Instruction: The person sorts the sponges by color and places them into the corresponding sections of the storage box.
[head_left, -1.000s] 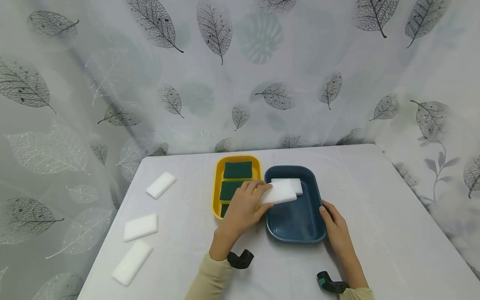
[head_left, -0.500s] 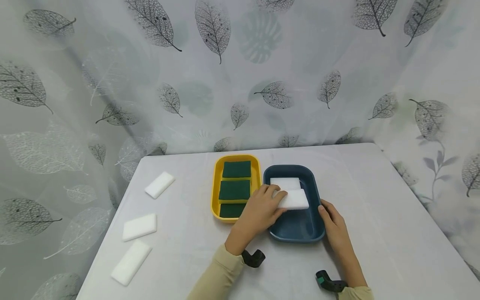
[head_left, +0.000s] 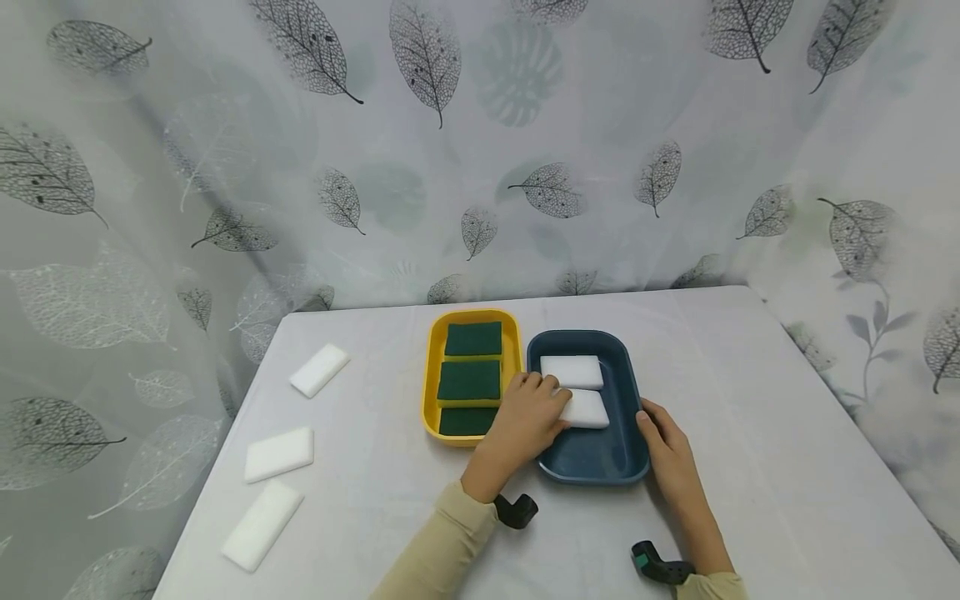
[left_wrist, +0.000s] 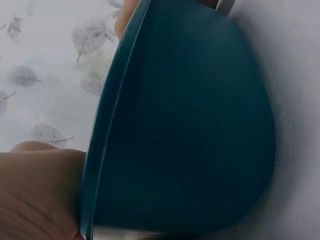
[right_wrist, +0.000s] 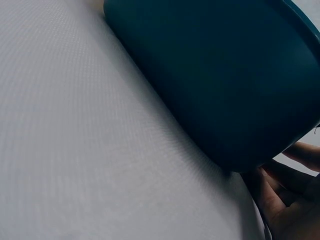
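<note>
1. Far left of the desk (head_left: 360, 500): three loose white blocks (head_left: 280, 455). Judged light and soft, probably foam; best taken by the long edges.
2. Yellow tray (head_left: 432, 379): appears stiff; carries three green pads (head_left: 468, 381), probably sponge and easily squeezed.
3. Left grip (head_left: 525, 421): thumb and fingers hold the left end of the front white block (head_left: 588, 409), inside the blue tray (head_left: 596, 458), nearer the person than the rear white block (head_left: 572, 372). Judged nearly weightless, with little slip; a hard pinch could dent it. The held end is a sound place to grasp.
4. Blue tray: glossy, judged rigid and rather slippery; the rim offers the surest hold.
5. Right grip (head_left: 670, 450): touches the tray's right side; whether it pinches the rim or merely rests there, cannot tell.
6. Obscured: the near green pad's corner and the front block's left end, both behind the left grip. Whether that block lies flat cannot be confirmed.
7. Wrist views: mostly dark outer tray wall, neither tray block visible; the right grip is cut off at the frame edge.
</note>
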